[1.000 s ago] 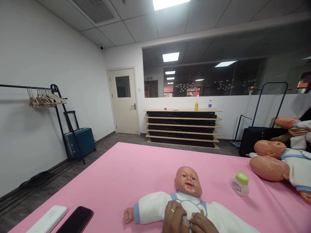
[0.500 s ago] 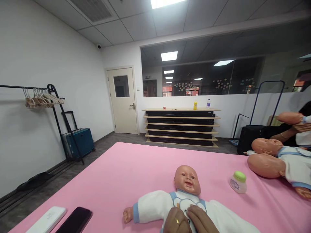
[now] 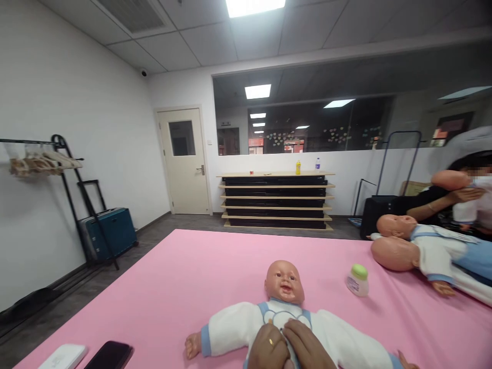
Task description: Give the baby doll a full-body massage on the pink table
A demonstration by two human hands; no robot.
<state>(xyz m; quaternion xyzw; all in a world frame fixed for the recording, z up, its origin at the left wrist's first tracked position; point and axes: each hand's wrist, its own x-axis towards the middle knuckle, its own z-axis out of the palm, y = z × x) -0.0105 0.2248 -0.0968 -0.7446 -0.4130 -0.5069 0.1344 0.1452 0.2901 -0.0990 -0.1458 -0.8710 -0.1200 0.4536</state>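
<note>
A baby doll [image 3: 284,283] lies face up on the pink-covered table, its arms spread and its head away from me. It wears a white outfit [image 3: 238,324] with blue cuffs and a cloud-like figure on the chest. My left hand [image 3: 269,348], with a gold ring, is curled closed on the front of the outfit. Against it, my right hand [image 3: 307,346] bends its fingers down onto the same cloth, fingers pressed together. Both sets of fingertips meet at the middle of the doll's chest, largely hidden behind the knuckles.
A jar with a green lid [image 3: 358,281] stands right of the doll. Two more dolls [image 3: 395,253] lie at the right edge, near a person [image 3: 434,205] holding another doll. A black phone [image 3: 109,354] and a white flat device [image 3: 63,355] lie at the front left of the pink cover [image 3: 154,287].
The view has turned slightly right, so everything sits further left. Both my hands stay on the doll's chest with little movement. More of the person at the right shows.
</note>
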